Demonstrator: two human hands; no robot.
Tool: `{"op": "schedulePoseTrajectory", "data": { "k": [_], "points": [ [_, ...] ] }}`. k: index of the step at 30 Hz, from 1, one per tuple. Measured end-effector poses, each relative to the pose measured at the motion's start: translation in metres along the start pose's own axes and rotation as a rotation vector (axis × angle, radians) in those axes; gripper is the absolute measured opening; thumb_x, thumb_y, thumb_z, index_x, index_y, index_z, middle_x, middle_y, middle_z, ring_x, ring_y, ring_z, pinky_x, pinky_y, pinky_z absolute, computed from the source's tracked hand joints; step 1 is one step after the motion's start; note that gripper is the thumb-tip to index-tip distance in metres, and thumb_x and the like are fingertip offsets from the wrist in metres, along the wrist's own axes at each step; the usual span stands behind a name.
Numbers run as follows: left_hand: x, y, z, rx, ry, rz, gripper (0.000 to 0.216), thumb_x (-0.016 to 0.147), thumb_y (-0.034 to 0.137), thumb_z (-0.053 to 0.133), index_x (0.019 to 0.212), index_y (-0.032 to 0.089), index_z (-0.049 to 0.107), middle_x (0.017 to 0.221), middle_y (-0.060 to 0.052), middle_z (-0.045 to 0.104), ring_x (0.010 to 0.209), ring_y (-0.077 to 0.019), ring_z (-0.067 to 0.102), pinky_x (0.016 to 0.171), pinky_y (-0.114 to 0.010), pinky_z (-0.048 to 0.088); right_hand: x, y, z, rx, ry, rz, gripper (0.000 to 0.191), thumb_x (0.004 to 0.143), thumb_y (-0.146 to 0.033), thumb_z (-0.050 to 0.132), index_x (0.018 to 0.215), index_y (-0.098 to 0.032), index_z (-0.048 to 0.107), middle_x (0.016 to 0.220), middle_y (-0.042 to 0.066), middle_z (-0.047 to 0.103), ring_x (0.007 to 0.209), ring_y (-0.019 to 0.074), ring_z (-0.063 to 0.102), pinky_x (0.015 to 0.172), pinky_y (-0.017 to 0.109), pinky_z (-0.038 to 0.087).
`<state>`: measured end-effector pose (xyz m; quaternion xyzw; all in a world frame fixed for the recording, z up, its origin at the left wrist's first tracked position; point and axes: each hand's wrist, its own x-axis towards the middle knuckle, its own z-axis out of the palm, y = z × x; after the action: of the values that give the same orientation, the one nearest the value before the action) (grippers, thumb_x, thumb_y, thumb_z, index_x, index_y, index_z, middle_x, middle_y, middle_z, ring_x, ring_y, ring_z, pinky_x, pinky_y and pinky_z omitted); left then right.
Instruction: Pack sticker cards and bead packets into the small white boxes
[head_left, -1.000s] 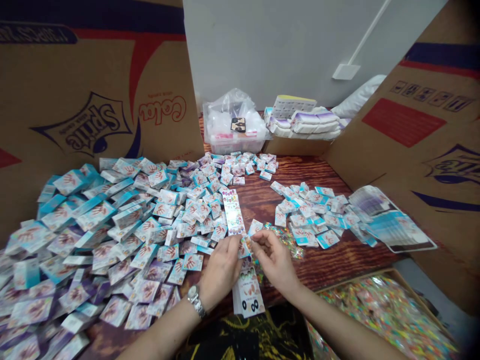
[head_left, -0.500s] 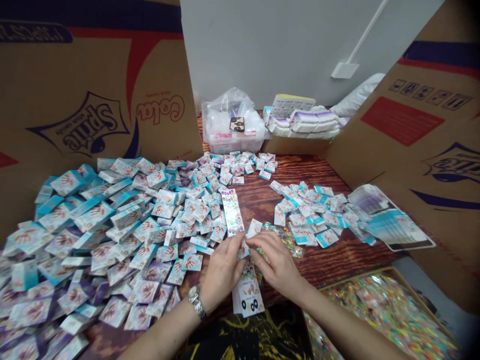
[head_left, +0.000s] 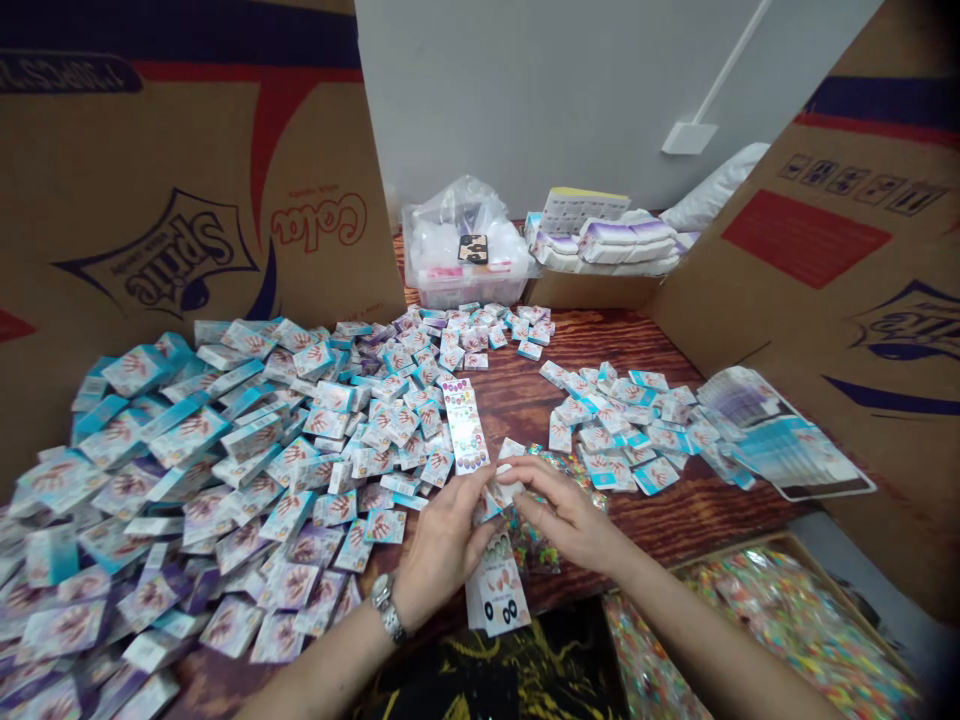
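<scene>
A small white and blue printed carton (head_left: pixel 489 508) is held in my left hand (head_left: pixel 447 535), its fingers closed around it; much of the carton is hidden. The curled fingers of my right hand (head_left: pixel 564 512) meet its upper end, where a white flap or edge shows. Beneath the hands lies a stack of long printed sheets (head_left: pixel 502 588), and a second printed strip (head_left: pixel 466 428) extends beyond them. Clear packets of colourful bits (head_left: pixel 541 548) lie under and beside my right hand. Another small carton (head_left: pixel 513 448) sits just past its fingertips.
Heaped small cartons (head_left: pixel 225 450) cover the left side; a smaller pile (head_left: pixel 615 415) lies right, beside fanned flat cartons (head_left: pixel 780 440). Large cardboard boxes (head_left: pixel 315 130) flank the table. At the back stands a plastic tub (head_left: pixel 469 290). Front right, an open box holds colourful packets (head_left: pixel 780 620).
My right hand has shifted slightly right, its fingers lifting and curling over the carton's end. More of the colourful packets shows below it. My left hand keeps its hold in nearly the same spot.
</scene>
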<state>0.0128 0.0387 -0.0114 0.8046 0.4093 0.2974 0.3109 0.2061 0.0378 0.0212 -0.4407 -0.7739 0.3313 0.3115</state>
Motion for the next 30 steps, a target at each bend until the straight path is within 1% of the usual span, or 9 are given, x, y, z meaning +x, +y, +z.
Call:
{"op": "schedulePoseTrajectory", "data": {
  "k": [2, 4, 9, 14, 17, 20, 23, 26, 30],
  "points": [
    [0.0, 0.001, 0.0, 0.004, 0.003, -0.009, 0.054, 0.083, 0.013, 0.054, 0.132, 0.025, 0.033, 0.117, -0.009, 0.055, 0.106, -0.0212, 0.055, 0.089, -0.037, 0.048, 0.001, -0.001, 0.003, 0.02, 0.08, 0.048, 0.016, 0.092, -0.022, 0.045, 0.102, -0.022, 0.058, 0.1, 0.005, 0.063, 0.096, 0.0178, 0.06, 0.084, 0.032, 0.049],
    [0.001, 0.002, 0.002, 0.021, -0.004, 0.009, 0.048, 0.083, 0.013, 0.053, 0.128, 0.024, 0.037, 0.114, -0.009, 0.056, 0.105, -0.0215, 0.055, 0.088, -0.038, 0.048, 0.002, -0.004, 0.009, 0.009, 0.145, 0.112, 0.014, 0.09, -0.022, 0.048, 0.101, -0.022, 0.057, 0.092, 0.004, 0.064, 0.087, 0.0182, 0.062, 0.077, 0.032, 0.05],
    [0.001, 0.001, 0.005, 0.064, 0.021, 0.056, 0.045, 0.081, 0.008, 0.05, 0.122, 0.023, 0.04, 0.113, -0.009, 0.056, 0.107, -0.0213, 0.054, 0.088, -0.038, 0.049, 0.001, -0.011, 0.025, 0.073, 0.343, 0.241, 0.039, 0.085, -0.024, 0.056, 0.122, -0.022, 0.046, 0.101, 0.007, 0.064, 0.089, 0.02, 0.063, 0.079, 0.034, 0.051],
    [0.0, -0.004, 0.005, 0.167, 0.065, 0.057, 0.052, 0.082, 0.007, 0.049, 0.129, 0.022, 0.034, 0.118, -0.011, 0.055, 0.111, -0.0234, 0.053, 0.092, -0.04, 0.048, 0.005, -0.013, 0.036, 0.472, 0.35, 0.355, 0.021, 0.087, -0.034, 0.054, 0.099, -0.021, 0.063, 0.095, 0.005, 0.068, 0.088, 0.0192, 0.064, 0.076, 0.031, 0.053],
    [-0.003, -0.006, 0.006, 0.223, 0.084, 0.054, 0.059, 0.082, 0.009, 0.05, 0.135, 0.02, 0.027, 0.122, -0.013, 0.053, 0.112, -0.0249, 0.053, 0.092, -0.04, 0.048, 0.011, -0.011, 0.04, 0.574, 0.416, 0.426, 0.018, 0.08, -0.033, 0.062, 0.09, -0.02, 0.064, 0.085, 0.004, 0.068, 0.081, 0.0183, 0.064, 0.074, 0.031, 0.053],
    [-0.004, -0.006, 0.01, 0.278, 0.076, 0.025, 0.07, 0.082, 0.01, 0.051, 0.142, 0.017, 0.014, 0.123, -0.016, 0.052, 0.111, -0.0266, 0.052, 0.09, -0.041, 0.048, 0.014, -0.011, 0.04, 0.473, 0.438, 0.436, 0.014, 0.077, -0.029, 0.064, 0.086, -0.019, 0.065, 0.081, 0.003, 0.066, 0.077, 0.018, 0.064, 0.073, 0.032, 0.053],
    [-0.004, -0.006, 0.013, 0.318, 0.053, 0.026, 0.078, 0.083, 0.009, 0.048, 0.145, 0.017, 0.002, 0.121, -0.016, 0.052, 0.108, -0.0268, 0.052, 0.09, -0.041, 0.048, 0.012, -0.016, 0.038, 0.191, 0.402, 0.324, 0.013, 0.081, -0.022, 0.057, 0.087, -0.019, 0.067, 0.085, 0.005, 0.066, 0.082, 0.0195, 0.063, 0.075, 0.033, 0.051],
    [-0.003, -0.006, 0.015, 0.369, 0.052, 0.017, 0.08, 0.085, 0.009, 0.044, 0.146, 0.016, -0.008, 0.115, -0.016, 0.051, 0.103, -0.0262, 0.051, 0.088, -0.042, 0.048, 0.009, -0.022, 0.039, -0.029, 0.404, 0.179, 0.021, 0.086, -0.018, 0.049, 0.097, -0.021, 0.067, 0.094, 0.008, 0.065, 0.09, 0.021, 0.061, 0.08, 0.035, 0.05],
    [0.0, -0.006, 0.017, 0.486, 0.073, -0.01, 0.081, 0.086, 0.008, 0.041, 0.144, 0.011, -0.016, 0.108, -0.016, 0.051, 0.098, -0.0253, 0.05, 0.083, -0.039, 0.05, 0.004, -0.025, 0.049, -0.065, 0.455, 0.119, 0.029, 0.091, -0.017, 0.044, 0.116, -0.022, 0.058, 0.106, 0.008, 0.065, 0.099, 0.0205, 0.059, 0.086, 0.035, 0.049]
  ]
}}
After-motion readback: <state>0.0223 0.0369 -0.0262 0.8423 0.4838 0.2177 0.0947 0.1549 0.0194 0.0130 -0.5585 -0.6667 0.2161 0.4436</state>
